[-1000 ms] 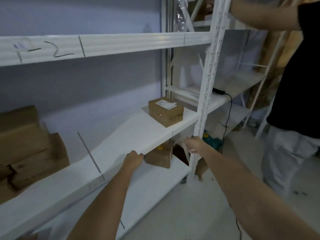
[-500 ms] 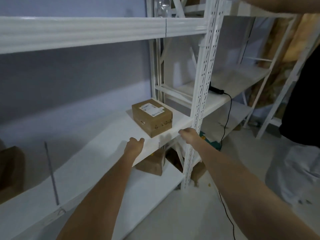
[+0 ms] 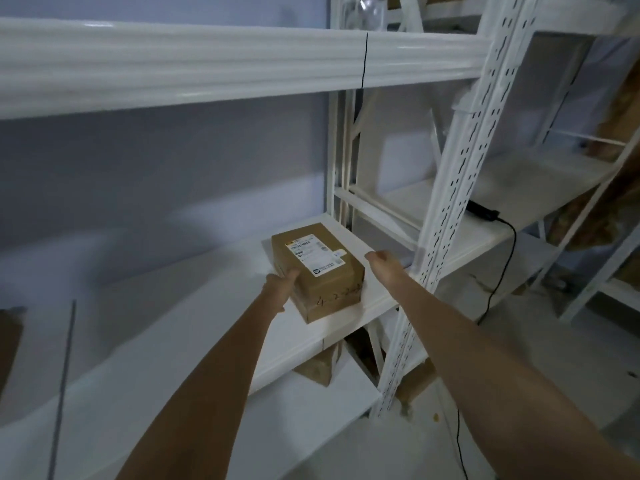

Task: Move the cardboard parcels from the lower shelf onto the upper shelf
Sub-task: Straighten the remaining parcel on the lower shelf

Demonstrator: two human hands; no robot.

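Note:
A brown cardboard parcel [image 3: 323, 271] with a white label lies on the middle white shelf [image 3: 194, 327], near its right end. My left hand [image 3: 281, 285] is against the parcel's left side, thumb at its top edge and fingers around the near corner. My right hand [image 3: 380, 260] hovers just right of the parcel with a small gap, fingers loosely bent and holding nothing. The upper shelf's front beam [image 3: 207, 64] runs across above. A second parcel [image 3: 320, 368] sits on the lowest shelf [image 3: 311, 420], partly hidden under the middle shelf.
A perforated white upright [image 3: 446, 216] stands just right of my right arm. Another brown box [image 3: 8, 344] shows at the left edge. A black adapter [image 3: 483, 212] and cable lie on the neighbouring rack's shelf. The floor lies at lower right.
Both hands have left the shelf's front edge and reached in to the parcel; the left now touches its side. The view has moved closer and to the right, and the other person is out of frame.

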